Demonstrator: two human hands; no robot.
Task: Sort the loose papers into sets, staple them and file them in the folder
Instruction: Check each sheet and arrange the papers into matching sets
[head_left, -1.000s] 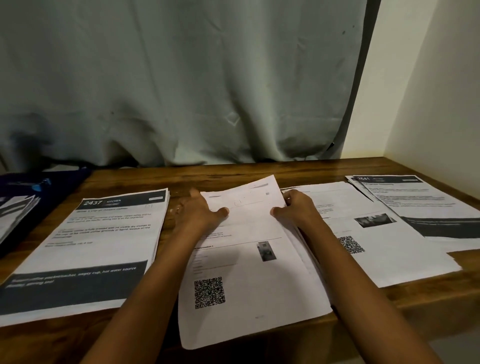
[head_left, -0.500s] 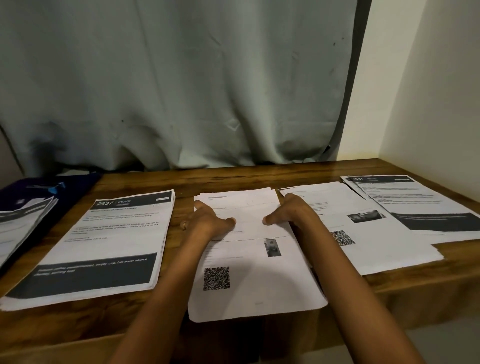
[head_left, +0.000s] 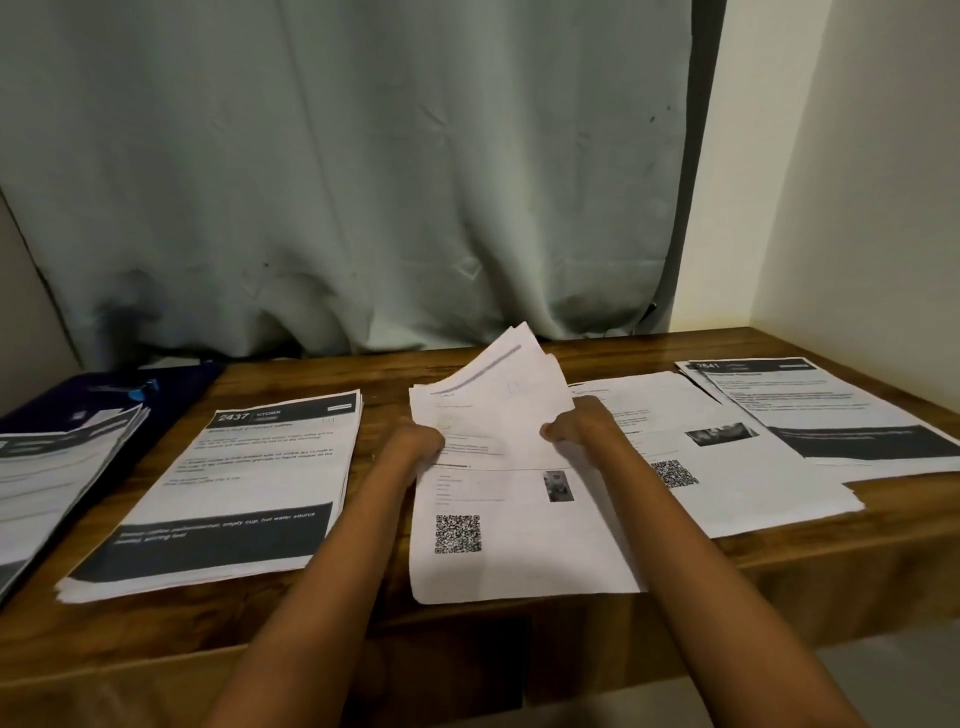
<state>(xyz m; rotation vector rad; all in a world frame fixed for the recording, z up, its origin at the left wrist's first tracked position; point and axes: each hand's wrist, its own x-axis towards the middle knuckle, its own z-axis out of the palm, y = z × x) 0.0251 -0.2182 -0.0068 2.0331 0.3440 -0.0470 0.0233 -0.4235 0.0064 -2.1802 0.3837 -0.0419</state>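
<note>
A middle set of white papers with a QR code lies on the wooden table, its near edge hanging over the front. My left hand grips its left edge and my right hand grips its right edge, lifting the far ends of the top sheets, which fan up and tilt right. A thick stack headed 2437 lies to the left. Another QR-code stack lies to the right. A dark blue folder sits at the far left with papers on it.
A further stack with a dark header lies at the far right by the cream wall. A grey curtain hangs behind the table. A blue clip-like object lies on the folder.
The middle sheets lay flat under both hands half a second ago. Now both hands have curled round the edges and the far ends of the top sheets are raised and fanned.
</note>
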